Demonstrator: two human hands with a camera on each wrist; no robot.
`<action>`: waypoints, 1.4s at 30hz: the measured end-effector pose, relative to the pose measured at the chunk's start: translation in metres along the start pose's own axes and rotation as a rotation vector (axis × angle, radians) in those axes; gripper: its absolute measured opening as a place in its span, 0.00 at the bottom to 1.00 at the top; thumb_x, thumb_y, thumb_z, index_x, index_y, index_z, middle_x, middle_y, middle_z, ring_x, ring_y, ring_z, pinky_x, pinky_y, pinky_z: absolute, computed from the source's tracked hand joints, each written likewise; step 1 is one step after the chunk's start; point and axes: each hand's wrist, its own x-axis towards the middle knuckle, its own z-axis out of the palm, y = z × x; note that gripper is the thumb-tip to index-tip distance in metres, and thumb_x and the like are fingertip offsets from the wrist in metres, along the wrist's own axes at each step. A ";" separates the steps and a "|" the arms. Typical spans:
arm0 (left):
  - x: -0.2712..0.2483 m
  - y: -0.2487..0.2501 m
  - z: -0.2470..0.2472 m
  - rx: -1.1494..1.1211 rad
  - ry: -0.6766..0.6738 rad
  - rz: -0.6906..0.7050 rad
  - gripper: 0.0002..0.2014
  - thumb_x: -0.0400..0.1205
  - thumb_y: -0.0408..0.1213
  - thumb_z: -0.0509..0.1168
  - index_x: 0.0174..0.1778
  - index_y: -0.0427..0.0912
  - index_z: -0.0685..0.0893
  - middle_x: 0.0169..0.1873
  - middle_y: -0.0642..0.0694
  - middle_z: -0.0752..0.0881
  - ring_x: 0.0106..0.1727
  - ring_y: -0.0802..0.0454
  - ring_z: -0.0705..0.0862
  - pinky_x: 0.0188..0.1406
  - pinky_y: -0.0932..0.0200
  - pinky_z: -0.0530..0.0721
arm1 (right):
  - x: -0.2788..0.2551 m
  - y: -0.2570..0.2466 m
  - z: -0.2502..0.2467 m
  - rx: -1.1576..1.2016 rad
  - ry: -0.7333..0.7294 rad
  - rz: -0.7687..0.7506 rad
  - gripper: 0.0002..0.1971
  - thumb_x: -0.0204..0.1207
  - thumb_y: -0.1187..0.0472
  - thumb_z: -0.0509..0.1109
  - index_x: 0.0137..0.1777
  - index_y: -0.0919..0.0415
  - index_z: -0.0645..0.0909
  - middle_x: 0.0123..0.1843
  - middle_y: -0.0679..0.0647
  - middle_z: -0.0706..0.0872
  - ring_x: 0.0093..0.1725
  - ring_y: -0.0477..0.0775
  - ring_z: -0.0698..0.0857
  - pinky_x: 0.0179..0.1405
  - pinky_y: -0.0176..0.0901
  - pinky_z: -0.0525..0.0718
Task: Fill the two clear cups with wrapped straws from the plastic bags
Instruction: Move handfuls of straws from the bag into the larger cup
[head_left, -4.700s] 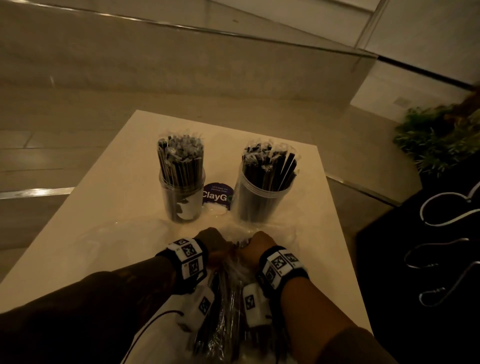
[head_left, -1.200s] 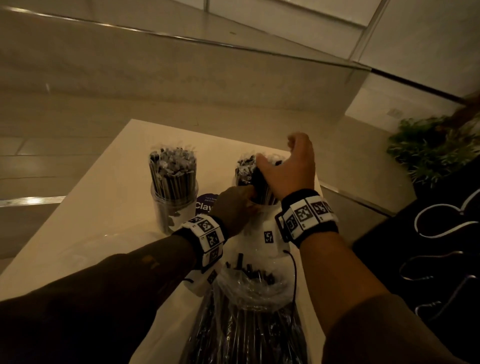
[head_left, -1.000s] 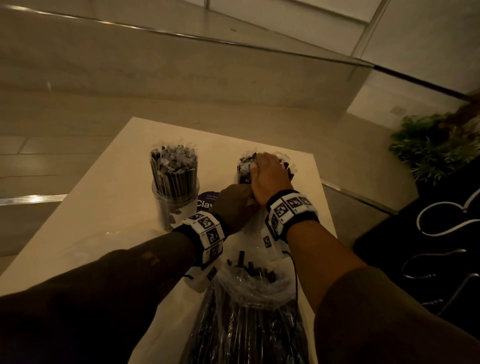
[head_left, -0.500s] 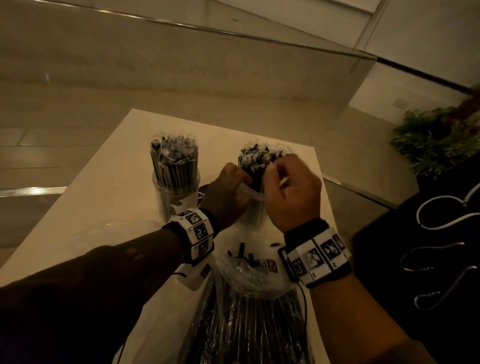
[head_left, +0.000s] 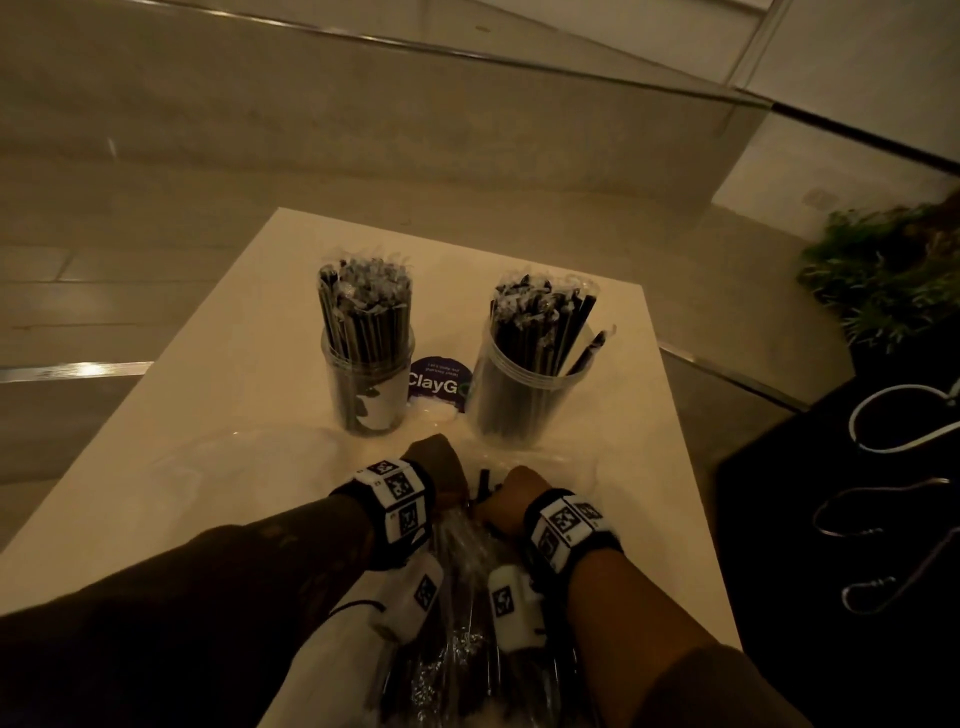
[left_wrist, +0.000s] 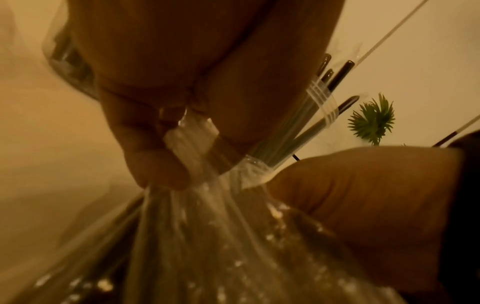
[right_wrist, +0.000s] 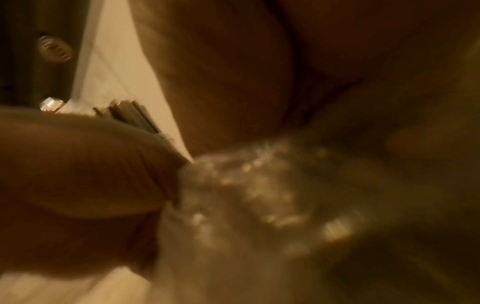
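Observation:
Two clear cups stand on the white table (head_left: 156, 447), both packed with black wrapped straws: the left cup (head_left: 368, 384) and the right cup (head_left: 524, 400). One straw leans out at the right cup's rim. Nearer me lies a clear plastic bag (head_left: 462, 639) of black straws. My left hand (head_left: 434, 467) pinches the bunched bag neck (left_wrist: 189, 148) between thumb and fingers. My right hand (head_left: 506, 499) grips the bag mouth from the other side, where straw ends (left_wrist: 337, 74) stick out. The right wrist view is blurred, showing crinkled plastic (right_wrist: 259, 195).
A round purple sticker (head_left: 436, 382) lies between the cups. An empty flat plastic bag (head_left: 249, 462) lies left of my hands. The table's right edge drops to a dark area; a green plant (head_left: 883, 270) stands at the far right. Glass panels stand behind the table.
Both hands have come back from the right cup to the bag in front of me and now hold its neck. One more straw leans at the right cup's rim.

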 end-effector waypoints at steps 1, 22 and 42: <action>0.001 0.000 0.000 -0.009 0.028 0.007 0.22 0.80 0.39 0.67 0.68 0.35 0.73 0.61 0.44 0.78 0.66 0.39 0.80 0.61 0.55 0.80 | 0.002 0.000 0.001 0.049 0.003 0.007 0.18 0.70 0.47 0.74 0.54 0.59 0.86 0.54 0.58 0.89 0.54 0.59 0.86 0.62 0.51 0.84; 0.015 -0.013 -0.003 0.159 0.143 0.055 0.24 0.80 0.48 0.65 0.68 0.40 0.73 0.65 0.41 0.77 0.65 0.43 0.77 0.65 0.50 0.78 | -0.096 -0.043 -0.110 0.708 0.837 -0.732 0.05 0.78 0.65 0.70 0.43 0.65 0.78 0.34 0.59 0.85 0.27 0.48 0.84 0.32 0.37 0.85; -0.041 0.065 -0.028 -0.308 -0.098 0.520 0.16 0.80 0.41 0.68 0.54 0.30 0.79 0.32 0.37 0.83 0.31 0.44 0.82 0.39 0.44 0.86 | -0.100 -0.047 -0.124 0.222 0.686 -0.793 0.21 0.87 0.50 0.57 0.56 0.67 0.84 0.53 0.62 0.87 0.54 0.58 0.84 0.50 0.39 0.79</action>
